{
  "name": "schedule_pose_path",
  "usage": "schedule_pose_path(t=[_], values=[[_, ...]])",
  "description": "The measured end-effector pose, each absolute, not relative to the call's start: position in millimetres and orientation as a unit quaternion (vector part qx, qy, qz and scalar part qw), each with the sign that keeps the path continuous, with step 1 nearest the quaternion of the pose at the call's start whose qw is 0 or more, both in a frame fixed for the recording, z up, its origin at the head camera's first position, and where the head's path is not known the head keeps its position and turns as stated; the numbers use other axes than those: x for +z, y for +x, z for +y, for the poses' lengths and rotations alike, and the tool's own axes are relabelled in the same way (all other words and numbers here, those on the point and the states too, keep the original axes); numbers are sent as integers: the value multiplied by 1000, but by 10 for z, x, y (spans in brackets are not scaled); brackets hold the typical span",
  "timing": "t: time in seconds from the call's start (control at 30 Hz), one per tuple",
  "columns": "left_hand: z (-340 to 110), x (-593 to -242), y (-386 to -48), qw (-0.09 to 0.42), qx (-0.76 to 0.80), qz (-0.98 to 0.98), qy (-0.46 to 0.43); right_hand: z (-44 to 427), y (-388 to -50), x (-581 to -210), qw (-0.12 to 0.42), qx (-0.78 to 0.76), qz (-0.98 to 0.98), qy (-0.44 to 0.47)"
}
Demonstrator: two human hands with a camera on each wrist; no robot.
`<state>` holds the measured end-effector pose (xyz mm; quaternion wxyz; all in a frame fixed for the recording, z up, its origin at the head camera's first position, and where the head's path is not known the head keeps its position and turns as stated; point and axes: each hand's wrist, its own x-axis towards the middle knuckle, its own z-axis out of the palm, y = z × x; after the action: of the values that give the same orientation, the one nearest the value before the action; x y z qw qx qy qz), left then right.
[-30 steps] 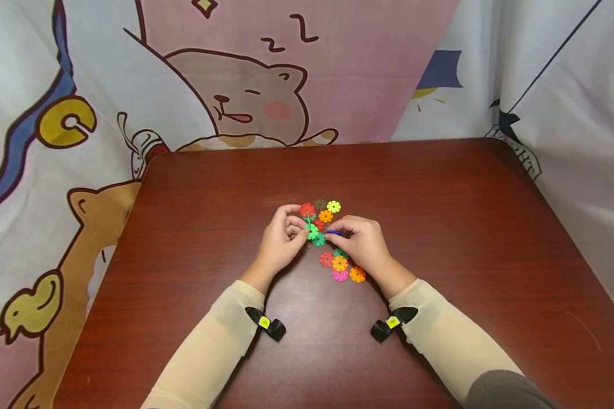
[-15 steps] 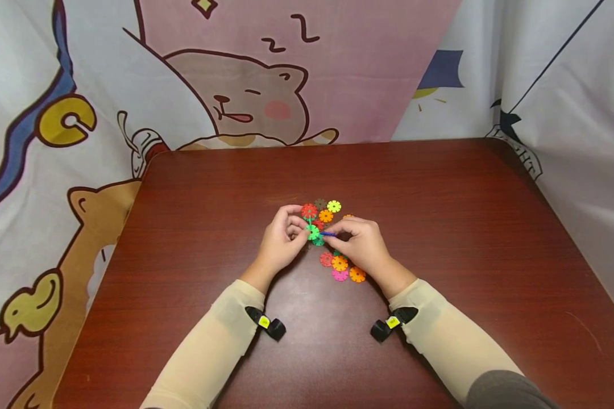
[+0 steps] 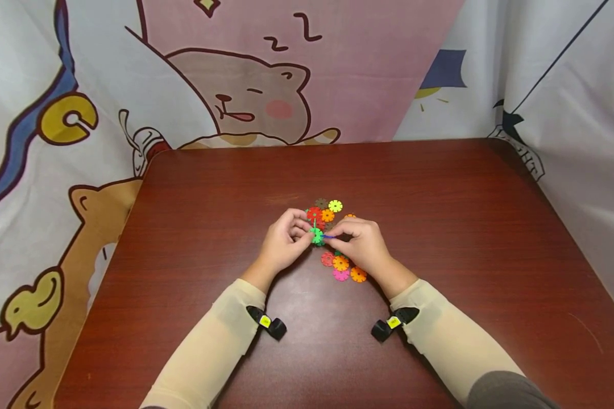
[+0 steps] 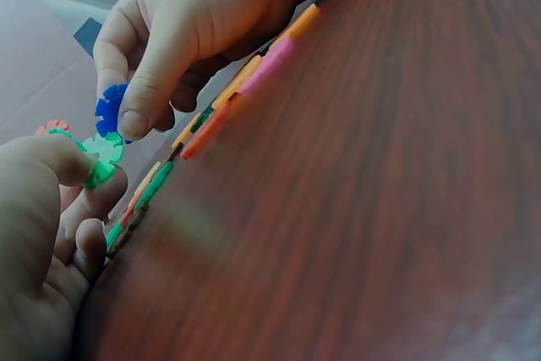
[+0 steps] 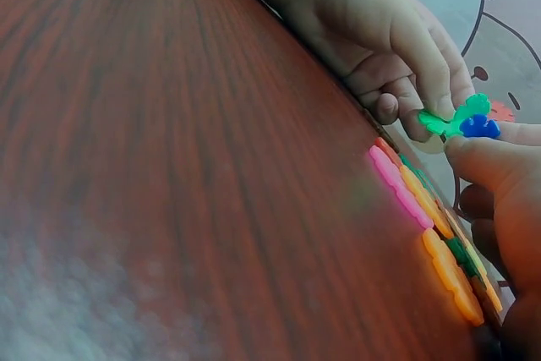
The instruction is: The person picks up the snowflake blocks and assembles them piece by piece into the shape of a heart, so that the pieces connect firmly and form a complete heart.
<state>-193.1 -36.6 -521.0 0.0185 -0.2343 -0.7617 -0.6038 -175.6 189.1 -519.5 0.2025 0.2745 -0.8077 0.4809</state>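
Reddish-brown wood, grained and slightly glossy, forms the top of the table (image 3: pixel 184 284), and from the head view we see a small group of notched discs (image 3: pixel 340 262) lying straight on it, some overlapping. Among them we pick out a yellow disc (image 3: pixel 335 205) at the group's far edge, a brown disc (image 3: pixel 320 203) just beside it and a pink disc (image 3: pixel 341 275) on the near side. Over the middle of the group the left hand (image 3: pixel 286 238) pinches a bright green disc (image 3: pixel 316 236), its other fingers curled. The right hand (image 3: pixel 360 244) pinches a blue disc (image 3: pixel 330 236), which we see nearly edge-on, its tip at the green one. Cream sleeves (image 3: pixel 204 346) cover the forearms.

From the left wrist, we see the blue disc's toothed rim between the right thumb and fingers, its lower edge meeting the green disc; whether their slots are engaged we cannot tell. A red disc (image 4: pixel 55 125) shows beyond the left thumb, a thin green edge running towards it.

From the right wrist, the held green looks like two leaves set at an angle, the blue disc partly in front, all raised above the table. Below, we see an orange disc (image 5: pixel 452 281) lying flat near the right hand.
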Motion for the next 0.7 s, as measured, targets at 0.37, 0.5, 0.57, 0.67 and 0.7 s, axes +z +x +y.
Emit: schedule_pose_path(t=[0.37,0.5,0.57,0.67,0.7], values=[[-375,-5192,-1919,-4,-593,-767,-247,1879,-1746,-5156,216,474,-811,266],[-366,-5179,-1905,-12,-603,-761,-239,1882,-1740,-5155,211,473,-816,258],[-357,-5167,-1894,-13,-605,-760,-236,1886,-1733,-5161,212,471,-818,254],[-348,-5168,-1885,-13,-604,-762,-234,1889,-1726,-5168,214,467,-821,250],[-346,-5170,-1883,-13,-602,-763,-234,1888,-1725,-5169,213,466,-822,250]])
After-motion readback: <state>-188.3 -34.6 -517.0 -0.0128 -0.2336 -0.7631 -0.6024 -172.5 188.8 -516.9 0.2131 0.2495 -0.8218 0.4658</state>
